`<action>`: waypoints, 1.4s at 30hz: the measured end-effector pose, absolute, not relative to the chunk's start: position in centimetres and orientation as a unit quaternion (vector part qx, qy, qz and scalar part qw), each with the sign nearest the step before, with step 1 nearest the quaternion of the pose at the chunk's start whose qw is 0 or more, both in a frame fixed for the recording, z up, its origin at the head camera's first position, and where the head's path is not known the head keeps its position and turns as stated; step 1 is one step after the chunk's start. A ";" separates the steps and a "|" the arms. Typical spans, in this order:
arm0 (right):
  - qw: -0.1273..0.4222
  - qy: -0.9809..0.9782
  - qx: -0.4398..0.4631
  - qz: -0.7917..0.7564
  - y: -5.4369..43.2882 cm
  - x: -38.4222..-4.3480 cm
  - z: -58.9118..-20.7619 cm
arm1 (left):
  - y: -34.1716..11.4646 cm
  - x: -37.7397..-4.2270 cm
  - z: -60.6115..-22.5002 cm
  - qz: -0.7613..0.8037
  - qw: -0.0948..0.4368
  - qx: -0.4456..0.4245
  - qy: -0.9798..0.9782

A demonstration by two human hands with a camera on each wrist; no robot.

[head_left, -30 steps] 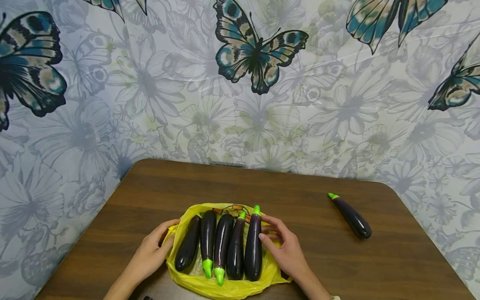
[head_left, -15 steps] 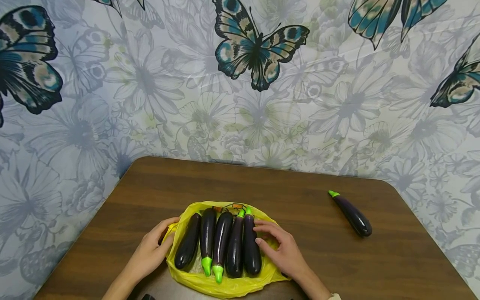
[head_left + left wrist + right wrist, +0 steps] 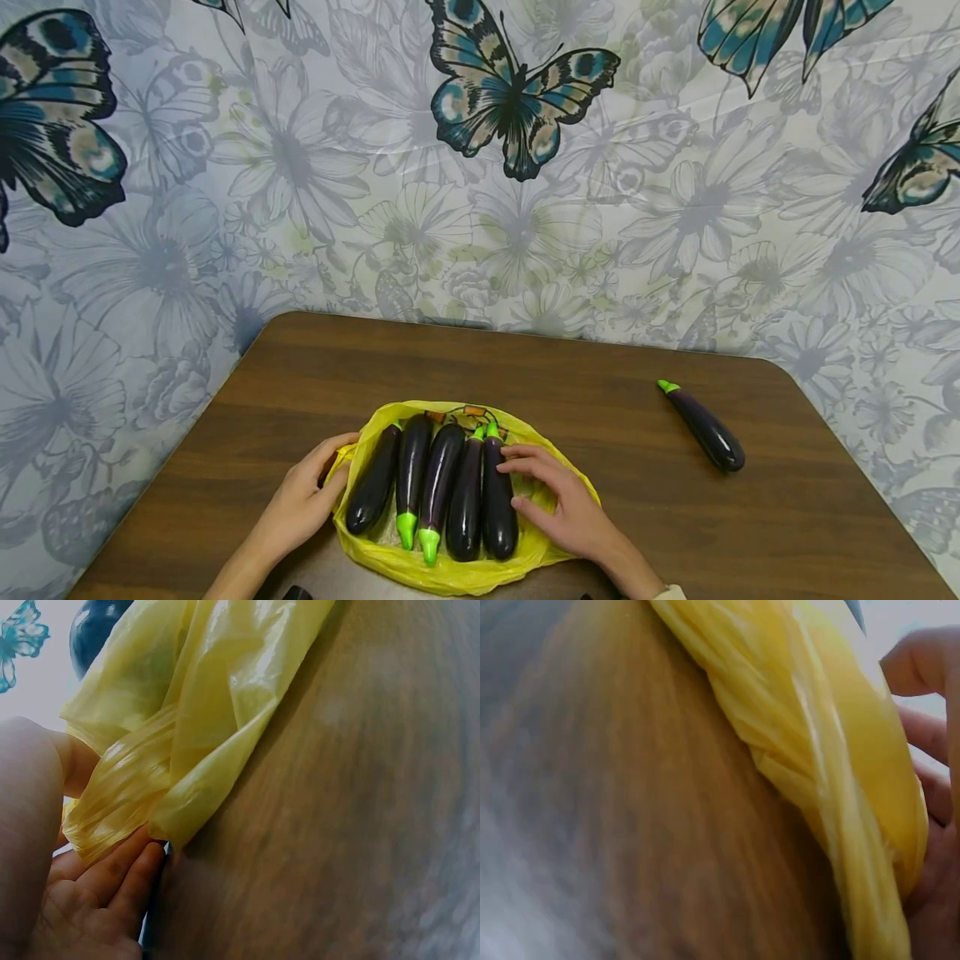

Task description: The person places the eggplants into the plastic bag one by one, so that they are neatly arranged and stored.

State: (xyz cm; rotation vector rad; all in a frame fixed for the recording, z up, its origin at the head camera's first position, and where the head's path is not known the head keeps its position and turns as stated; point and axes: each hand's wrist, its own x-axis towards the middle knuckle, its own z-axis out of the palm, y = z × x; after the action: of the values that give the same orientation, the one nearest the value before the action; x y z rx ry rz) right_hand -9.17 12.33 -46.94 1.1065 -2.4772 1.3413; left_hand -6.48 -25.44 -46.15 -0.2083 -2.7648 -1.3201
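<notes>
A yellow plastic bag (image 3: pixel 397 573) lies spread open at the table's near middle, with several glossy dark eggplants side by side in it. My left hand (image 3: pixel 300 500) grips the bag's left edge; in the left wrist view the gathered plastic (image 3: pixel 135 780) runs between thumb and fingers. At the bag's right side, my right hand (image 3: pixel 558 504) reaches over the rim, its fingertips touching the rightmost eggplant (image 3: pixel 498 500). The fingers are slightly bent and not wrapped round it. In the right wrist view the bag (image 3: pixel 810 727) covers part of that hand.
Another eggplant (image 3: pixel 705 429) lies alone on the brown wooden table (image 3: pixel 525 367), toward the right. Thin dark cords with orange pieces (image 3: pixel 474 411) sit at the bag's far rim. A butterfly-printed cloth (image 3: pixel 480 250) hangs behind the table.
The rightmost eggplant has shifted left against its neighbour and lies lower in the bag. My right hand has moved left with it. The left hand keeps its place at the bag's edge.
</notes>
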 end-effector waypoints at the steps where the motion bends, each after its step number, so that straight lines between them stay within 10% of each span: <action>1: 0.051 -0.818 0.372 0.437 12.4 -9.2 -46.9 | -25.4 -6.5 -46.1 -0.430 0.035 -0.067 -0.900; 17: 0.021 -0.827 0.368 0.425 12.7 -8.9 -46.6 | -25.3 -6.5 -46.0 -0.430 0.029 -0.060 -0.900; 42: 0.275 -0.773 0.296 0.490 15.7 -10.3 -46.6 | -25.3 -6.4 -46.1 -0.429 0.036 -0.067 -0.900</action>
State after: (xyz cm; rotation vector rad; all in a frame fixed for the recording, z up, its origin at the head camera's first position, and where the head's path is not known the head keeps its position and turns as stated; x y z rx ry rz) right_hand -10.35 15.66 -46.65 0.7947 -2.0766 1.3155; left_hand -6.36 -25.29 -46.12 -0.2067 -2.7639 -1.3192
